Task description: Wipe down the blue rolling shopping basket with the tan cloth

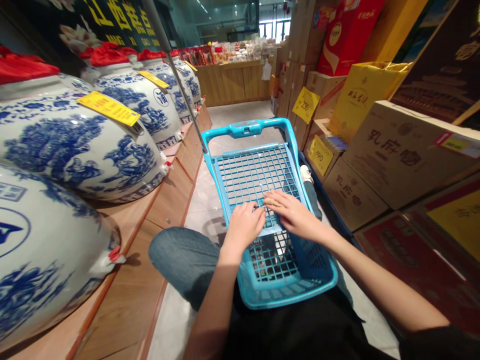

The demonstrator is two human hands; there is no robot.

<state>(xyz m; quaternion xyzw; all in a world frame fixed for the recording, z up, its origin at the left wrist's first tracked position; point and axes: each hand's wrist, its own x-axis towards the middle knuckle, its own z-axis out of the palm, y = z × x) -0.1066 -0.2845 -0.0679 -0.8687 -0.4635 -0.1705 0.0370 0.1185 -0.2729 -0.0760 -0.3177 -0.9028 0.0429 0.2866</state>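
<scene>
A blue plastic shopping cart (245, 128) stands between my knees, with a slanted mesh panel across its upper part and an open basket below. My left hand (245, 224) lies over the lower mesh panel, fingers bent and drawn together. From the other side, my right hand (290, 212) comes in close to it, fingers pressed together and curled, and the two sets of fingertips nearly meet. A small tan patch shows at the right fingers; whether it is an object I cannot tell. What the fingers grip is hidden.
Large blue-and-white porcelain jars (127, 95) with red cloth tops line a wooden ledge (150, 205) on my left. Stacked cartons (408, 145) and a yellow gift bag (360, 95) stand on my right. Further ahead, a wooden counter (236, 82) carries packaged goods.
</scene>
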